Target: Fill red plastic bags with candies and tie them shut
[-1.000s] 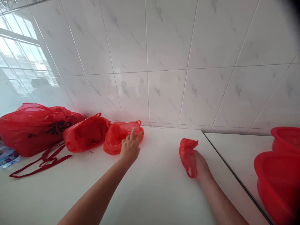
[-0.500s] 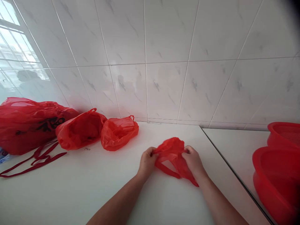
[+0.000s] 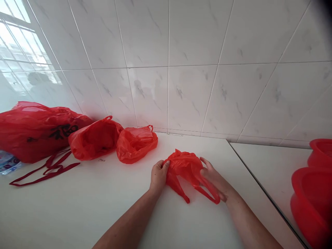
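Clear plastic item (image 3: pixel 7 163), cut off at left edge, beside bulging red bag (image 3: pixel 33 133), also cropped; black lettering creased, hard to read. Dark red strap (image 3: pixel 59 171) in front. Two open red bags (image 3: pixel 95 140), contents unclear. Left hand (image 3: pixel 158 176) pinches thin red bag (image 3: pixel 184 164) above white tabletop (image 3: pixel 124 214). Right hand (image 3: pixel 214 178) at bag's other side, fingers partly covered, grip cannot be told. Red tubs (image 3: pixel 301 177) cropped at right.

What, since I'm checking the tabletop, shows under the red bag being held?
White tabletop shows around the held red bag and between its dangling handles. What its crumpled body covers cannot be seen.
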The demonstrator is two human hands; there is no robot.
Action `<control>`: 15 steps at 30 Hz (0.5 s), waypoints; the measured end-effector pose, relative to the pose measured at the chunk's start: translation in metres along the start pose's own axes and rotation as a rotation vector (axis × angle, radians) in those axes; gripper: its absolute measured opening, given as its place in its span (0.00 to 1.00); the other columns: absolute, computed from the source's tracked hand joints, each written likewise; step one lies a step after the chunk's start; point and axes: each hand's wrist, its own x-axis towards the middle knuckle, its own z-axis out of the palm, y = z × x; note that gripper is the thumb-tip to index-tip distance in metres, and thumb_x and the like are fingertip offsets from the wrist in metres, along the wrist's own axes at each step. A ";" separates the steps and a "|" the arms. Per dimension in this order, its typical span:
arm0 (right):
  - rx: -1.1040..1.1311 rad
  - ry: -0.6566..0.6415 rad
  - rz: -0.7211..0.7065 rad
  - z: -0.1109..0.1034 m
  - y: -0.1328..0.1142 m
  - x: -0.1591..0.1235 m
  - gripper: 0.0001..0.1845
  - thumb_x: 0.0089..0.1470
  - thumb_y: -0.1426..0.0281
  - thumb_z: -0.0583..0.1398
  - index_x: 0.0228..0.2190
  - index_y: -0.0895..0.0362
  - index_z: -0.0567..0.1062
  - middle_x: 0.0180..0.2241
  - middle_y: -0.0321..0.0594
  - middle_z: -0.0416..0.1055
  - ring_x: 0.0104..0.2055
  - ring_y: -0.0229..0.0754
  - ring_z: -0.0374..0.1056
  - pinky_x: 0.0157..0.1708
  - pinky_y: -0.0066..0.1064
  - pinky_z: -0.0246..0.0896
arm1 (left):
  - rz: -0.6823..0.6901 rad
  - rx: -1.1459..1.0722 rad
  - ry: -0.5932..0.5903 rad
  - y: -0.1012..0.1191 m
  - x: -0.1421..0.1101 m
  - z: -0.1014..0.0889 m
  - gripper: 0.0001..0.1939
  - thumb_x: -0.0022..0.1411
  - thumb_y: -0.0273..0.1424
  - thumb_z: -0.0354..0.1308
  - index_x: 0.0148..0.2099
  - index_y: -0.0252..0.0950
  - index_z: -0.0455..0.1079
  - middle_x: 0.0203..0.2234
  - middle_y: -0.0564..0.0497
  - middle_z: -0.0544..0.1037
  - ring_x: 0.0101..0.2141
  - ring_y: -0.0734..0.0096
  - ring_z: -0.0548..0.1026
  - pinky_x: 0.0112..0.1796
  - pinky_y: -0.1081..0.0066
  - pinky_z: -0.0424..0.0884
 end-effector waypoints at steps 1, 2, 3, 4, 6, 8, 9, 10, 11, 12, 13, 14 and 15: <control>-0.050 0.022 -0.003 0.003 0.001 0.001 0.45 0.44 0.63 0.66 0.59 0.44 0.50 0.47 0.41 0.69 0.42 0.46 0.71 0.41 0.41 0.68 | 0.001 0.001 -0.022 0.000 -0.001 0.001 0.20 0.55 0.46 0.54 0.23 0.36 0.56 0.17 0.58 0.59 0.19 0.78 0.56 0.20 0.77 0.52; -0.104 0.059 -0.015 0.005 0.003 0.003 0.43 0.43 0.67 0.65 0.58 0.45 0.52 0.47 0.41 0.70 0.41 0.46 0.71 0.38 0.39 0.68 | 0.002 0.000 -0.048 0.000 -0.003 0.002 0.20 0.56 0.47 0.53 0.23 0.36 0.58 0.17 0.57 0.61 0.19 0.78 0.58 0.20 0.76 0.54; -0.165 0.116 -0.027 0.004 0.005 0.005 0.40 0.43 0.70 0.63 0.57 0.47 0.56 0.45 0.41 0.71 0.39 0.46 0.72 0.36 0.38 0.69 | 0.004 -0.001 -0.072 0.001 -0.003 0.001 0.21 0.56 0.48 0.52 0.25 0.36 0.60 0.18 0.56 0.63 0.19 0.77 0.59 0.21 0.76 0.55; -0.233 0.194 -0.047 0.002 0.006 0.008 0.36 0.42 0.72 0.61 0.54 0.48 0.59 0.43 0.41 0.72 0.36 0.45 0.72 0.33 0.36 0.68 | 0.007 0.000 -0.089 0.002 -0.003 -0.001 0.21 0.57 0.49 0.50 0.26 0.35 0.62 0.19 0.55 0.65 0.20 0.76 0.61 0.21 0.76 0.57; -0.361 0.404 -0.107 -0.009 0.009 0.013 0.29 0.41 0.73 0.57 0.49 0.51 0.66 0.39 0.40 0.73 0.32 0.42 0.71 0.29 0.32 0.67 | 0.015 0.018 -0.091 0.004 0.001 -0.007 0.22 0.59 0.50 0.47 0.29 0.35 0.64 0.20 0.54 0.67 0.20 0.74 0.63 0.22 0.75 0.59; -0.424 0.593 -0.166 -0.022 0.009 0.016 0.23 0.40 0.72 0.56 0.42 0.53 0.70 0.36 0.39 0.73 0.29 0.40 0.70 0.26 0.29 0.63 | 0.027 0.071 -0.057 0.006 0.006 -0.016 0.22 0.59 0.49 0.47 0.29 0.35 0.65 0.20 0.53 0.67 0.21 0.72 0.64 0.23 0.73 0.60; -0.424 0.637 -0.184 -0.027 0.009 0.017 0.20 0.40 0.72 0.56 0.39 0.54 0.71 0.35 0.39 0.74 0.29 0.39 0.69 0.25 0.29 0.62 | 0.036 0.107 -0.033 0.007 0.008 -0.020 0.21 0.58 0.49 0.49 0.29 0.35 0.65 0.21 0.52 0.68 0.22 0.70 0.66 0.24 0.72 0.61; -0.406 0.642 -0.193 -0.031 0.010 0.018 0.17 0.40 0.71 0.56 0.37 0.54 0.72 0.34 0.39 0.74 0.28 0.39 0.69 0.24 0.28 0.61 | 0.045 0.137 -0.006 0.008 0.009 -0.022 0.19 0.57 0.47 0.52 0.31 0.35 0.66 0.23 0.50 0.69 0.25 0.67 0.68 0.26 0.70 0.63; -0.377 0.625 -0.188 -0.033 0.010 0.018 0.16 0.41 0.70 0.56 0.36 0.54 0.72 0.33 0.39 0.74 0.27 0.39 0.69 0.23 0.28 0.60 | 0.080 0.175 0.031 0.009 0.008 -0.024 0.17 0.56 0.46 0.54 0.34 0.35 0.67 0.28 0.48 0.72 0.30 0.63 0.70 0.30 0.67 0.65; -0.348 0.595 -0.180 -0.033 0.010 0.018 0.15 0.42 0.69 0.56 0.35 0.54 0.73 0.32 0.38 0.74 0.27 0.39 0.69 0.22 0.28 0.60 | 0.155 0.231 0.079 0.010 0.007 -0.023 0.17 0.54 0.44 0.57 0.39 0.36 0.68 0.34 0.46 0.73 0.38 0.59 0.71 0.36 0.63 0.66; -0.323 0.567 -0.173 -0.032 0.010 0.019 0.14 0.42 0.68 0.56 0.35 0.54 0.73 0.31 0.38 0.74 0.27 0.40 0.69 0.22 0.28 0.60 | 0.271 0.310 0.127 0.011 0.004 -0.021 0.19 0.54 0.41 0.58 0.45 0.37 0.67 0.42 0.44 0.72 0.45 0.55 0.69 0.43 0.60 0.65; -0.305 0.540 -0.167 -0.029 0.011 0.019 0.14 0.43 0.68 0.56 0.35 0.54 0.73 0.30 0.38 0.74 0.27 0.40 0.69 0.21 0.28 0.60 | 0.415 0.412 0.164 0.012 0.001 -0.018 0.22 0.53 0.39 0.59 0.50 0.38 0.64 0.49 0.42 0.68 0.51 0.54 0.64 0.49 0.57 0.61; -0.276 0.511 -0.159 -0.027 0.011 0.019 0.14 0.43 0.67 0.57 0.36 0.54 0.73 0.29 0.37 0.74 0.26 0.40 0.69 0.22 0.28 0.61 | 0.565 0.530 0.178 0.013 -0.002 -0.015 0.25 0.53 0.38 0.60 0.53 0.39 0.62 0.53 0.42 0.65 0.55 0.54 0.61 0.53 0.55 0.57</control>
